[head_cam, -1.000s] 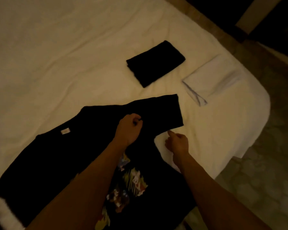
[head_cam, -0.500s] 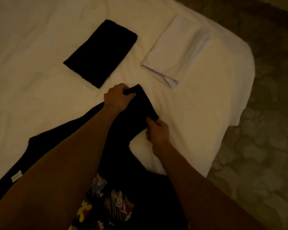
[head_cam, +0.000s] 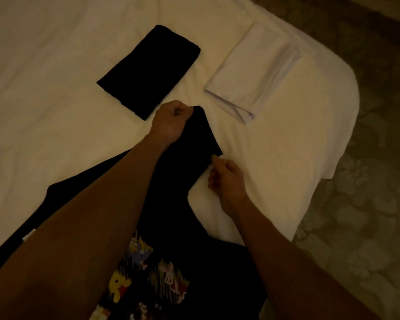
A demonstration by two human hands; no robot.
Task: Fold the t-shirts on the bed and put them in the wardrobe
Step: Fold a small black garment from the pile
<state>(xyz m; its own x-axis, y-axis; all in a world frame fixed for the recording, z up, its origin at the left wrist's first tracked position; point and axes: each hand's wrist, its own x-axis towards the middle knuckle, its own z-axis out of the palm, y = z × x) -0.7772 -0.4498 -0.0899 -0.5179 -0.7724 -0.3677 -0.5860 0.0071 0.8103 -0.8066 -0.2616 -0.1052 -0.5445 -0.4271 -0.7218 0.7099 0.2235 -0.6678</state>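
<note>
The black printed t-shirt [head_cam: 176, 227] lies spread on the white bedsheet [head_cam: 56, 112], its cartoon print face up close to the person, and one sleeve [head_cam: 201, 139] stretches away between the two hands. The left hand [head_cam: 169, 122] pinches the far corner of that sleeve, fingers curled tight around the cloth, while the right hand [head_cam: 226, 179] pinches the sleeve's nearer corner between thumb and curled fingers. Holding both corners at once looks like a way to keep the sleeve edge taut and straight, so that it can be turned inward over the body as one clean panel rather than bunching. Just beyond the left hand, almost touching its knuckles, sits a folded black t-shirt [head_cam: 148, 70]; farther out, past the right hand and toward the bed's corner, rests a folded white t-shirt [head_cam: 254, 72]. The two finished pieces lie side by side but apart, probably parked out of the working space yet within reach for carrying off together. By that layout this seems the last shirt to fold. No wardrobe shows here; only patterned floor [head_cam: 367, 204] lies beyond the right hand.
</note>
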